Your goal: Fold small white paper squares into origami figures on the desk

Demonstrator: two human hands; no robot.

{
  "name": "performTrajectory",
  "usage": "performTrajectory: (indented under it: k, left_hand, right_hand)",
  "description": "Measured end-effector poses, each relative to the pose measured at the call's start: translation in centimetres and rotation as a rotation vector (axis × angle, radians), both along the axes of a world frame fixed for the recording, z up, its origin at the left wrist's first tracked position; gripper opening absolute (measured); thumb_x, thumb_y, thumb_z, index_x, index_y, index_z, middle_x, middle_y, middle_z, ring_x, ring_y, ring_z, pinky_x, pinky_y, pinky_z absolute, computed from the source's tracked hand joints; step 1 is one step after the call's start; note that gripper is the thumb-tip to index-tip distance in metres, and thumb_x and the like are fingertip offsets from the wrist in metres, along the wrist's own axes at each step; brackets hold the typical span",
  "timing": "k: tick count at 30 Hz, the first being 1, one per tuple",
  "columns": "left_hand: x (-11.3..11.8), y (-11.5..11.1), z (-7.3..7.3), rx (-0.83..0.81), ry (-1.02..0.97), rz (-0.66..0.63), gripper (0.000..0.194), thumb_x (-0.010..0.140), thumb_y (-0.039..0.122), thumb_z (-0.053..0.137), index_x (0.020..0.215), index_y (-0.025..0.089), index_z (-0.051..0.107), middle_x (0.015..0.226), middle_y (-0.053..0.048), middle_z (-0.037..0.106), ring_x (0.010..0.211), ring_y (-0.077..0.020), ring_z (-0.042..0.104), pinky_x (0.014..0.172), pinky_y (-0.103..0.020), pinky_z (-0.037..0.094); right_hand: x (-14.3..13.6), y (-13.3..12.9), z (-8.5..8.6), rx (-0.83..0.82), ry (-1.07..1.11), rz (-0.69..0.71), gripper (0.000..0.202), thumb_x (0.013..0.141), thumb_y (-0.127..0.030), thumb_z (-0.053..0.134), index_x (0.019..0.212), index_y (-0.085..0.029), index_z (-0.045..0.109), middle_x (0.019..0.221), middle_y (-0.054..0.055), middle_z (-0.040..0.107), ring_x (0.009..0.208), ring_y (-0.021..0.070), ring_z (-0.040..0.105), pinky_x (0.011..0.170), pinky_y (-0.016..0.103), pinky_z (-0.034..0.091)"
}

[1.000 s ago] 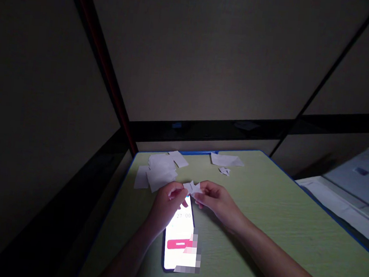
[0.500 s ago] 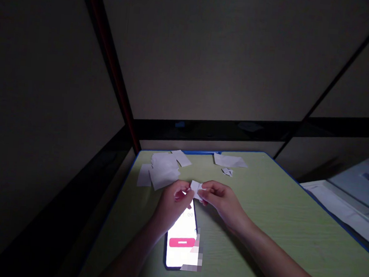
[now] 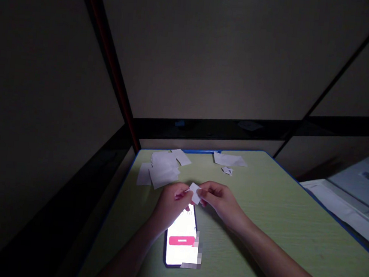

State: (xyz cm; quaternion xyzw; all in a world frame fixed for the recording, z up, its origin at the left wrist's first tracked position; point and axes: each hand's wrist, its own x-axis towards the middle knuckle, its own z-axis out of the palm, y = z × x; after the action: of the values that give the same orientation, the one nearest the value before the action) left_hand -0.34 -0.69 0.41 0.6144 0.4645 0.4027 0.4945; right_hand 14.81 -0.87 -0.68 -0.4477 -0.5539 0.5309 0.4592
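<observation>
Between my two hands is a small folded piece of white paper, held above the far end of a lit phone. My left hand pinches its left side with thumb and finger. On the right side, my right hand grips the paper between thumb and fingertips. The phone lies face up on the green table, its screen white with a red bar; my left hand hides part of its top. Some fingertips are hidden behind the paper.
Several loose white paper sheets overlap at the table's far left. Another sheet and a small folded paper lie at the far right. A blue pen-like stick rests along the back edge. A pale box-like object stands beyond the right edge.
The small paper has turned in my fingers and now sits tilted, one corner up. Both hands stay almost in the same place, still gripping it.
</observation>
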Motion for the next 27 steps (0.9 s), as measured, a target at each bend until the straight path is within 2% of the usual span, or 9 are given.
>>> performTrajectory:
  k: [4,13,17,22,27]
  left_hand:
    - [0.01,-0.14,0.14,0.0,-0.01,0.017,0.015,0.072,0.024,0.051,0.062,0.014,0.055,0.052,0.001,0.057,0.045,-0.0098,0.052,0.043,-0.019,0.039]
    - [0.07,-0.08,-0.13,0.004,-0.007,-0.004,0.017,0.073,0.028,0.052,0.065,0.014,0.055,0.055,0.0,0.058,0.046,-0.0095,0.051,0.042,-0.019,0.038]
    - [0.0,-0.01,0.0,0.037,-0.012,0.044,0.014,0.074,0.026,0.053,0.067,0.014,0.056,0.049,0.003,0.054,0.046,-0.0099,0.051,0.043,-0.019,0.036]
    - [-0.07,0.11,-0.11,0.097,-0.016,0.06,0.013,0.075,0.025,0.053,0.07,0.013,0.056,0.052,0.003,0.053,0.047,-0.0095,0.051,0.044,-0.019,0.037]
    - [-0.12,0.17,-0.32,0.12,0.014,0.111,0.013,0.074,0.023,0.053,0.064,0.014,0.053,0.05,0.004,0.051,0.046,-0.0089,0.05,0.045,-0.019,0.038]
  right_hand:
    - [-0.13,-0.01,-0.05,-0.009,0.004,-0.017,0.022,0.072,-0.036,0.061,0.062,-0.016,0.057,0.049,-0.004,0.049,0.047,0.01,0.041,0.05,0.026,0.03]
    - [-0.05,-0.13,0.36,-0.019,0.023,-0.062,0.024,0.07,-0.038,0.063,0.064,-0.016,0.058,0.051,-0.003,0.051,0.048,0.0103,0.042,0.05,0.026,0.03]
    - [-0.11,-0.07,0.16,-0.012,0.022,-0.069,0.023,0.07,-0.038,0.062,0.065,-0.016,0.058,0.049,-0.004,0.05,0.047,0.0099,0.042,0.049,0.026,0.03]
    - [-0.15,-0.02,-0.05,0.005,-0.01,-0.055,0.02,0.071,-0.034,0.061,0.064,-0.016,0.056,0.05,-0.004,0.047,0.047,0.0092,0.04,0.048,0.025,0.029]
    - [-0.33,-0.2,0.0,0.021,-0.037,-0.035,0.019,0.073,-0.032,0.06,0.065,-0.016,0.055,0.051,-0.005,0.045,0.048,0.0088,0.038,0.047,0.024,0.027]
